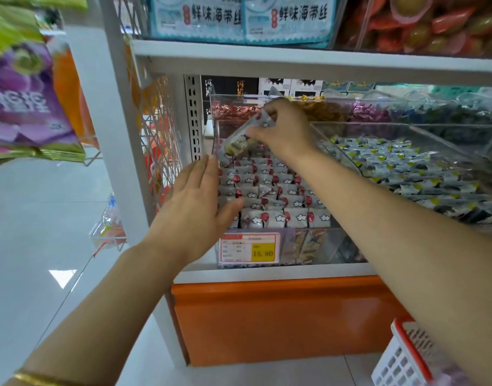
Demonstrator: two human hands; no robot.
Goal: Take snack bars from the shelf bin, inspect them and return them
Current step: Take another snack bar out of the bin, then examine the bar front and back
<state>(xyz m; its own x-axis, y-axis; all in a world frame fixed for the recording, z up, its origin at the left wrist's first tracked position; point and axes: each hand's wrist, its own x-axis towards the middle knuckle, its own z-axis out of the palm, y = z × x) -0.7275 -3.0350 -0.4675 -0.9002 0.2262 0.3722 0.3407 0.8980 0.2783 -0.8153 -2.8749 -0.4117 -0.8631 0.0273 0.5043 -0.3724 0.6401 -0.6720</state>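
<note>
Fingers (260,133) of right hand (285,129) curled and pinching one snack bar (240,139) by its upper end, thumb underneath, other fingers hooked over the top. Held in the air above the back rows of the clear shelf bin (324,245), on the middle shelf at its left end.

Wrapper silvery grey, with a red spot and a white cloud mark near the gripped end and a darker brown-and-yellow picture panel lower down; crimped seal at the free end. Long axis on a slant: gripped end up and to the right, free end down and to the left, pointing toward the bin's left wall.

Left hand (194,207) flat, fingers straight and close together, gripping nothing. Fingertips up by the bin's left wall, thumb across the front-left corner of the stock; touching or just over it, cannot tell.

Below, bars (270,190) of the same grey wrapper packed upright in neat rows, red spots and clouds facing up. Price tag (249,247) on the bin front, yellow patch reading 15.80.

Just to the right, neighbouring bin (406,168) full of dark packets with yellow corners. Orange shelf base (281,316) underneath. Red-rimmed white basket (406,358) at lower right. Gold bangle (36,378) on the left wrist.
</note>
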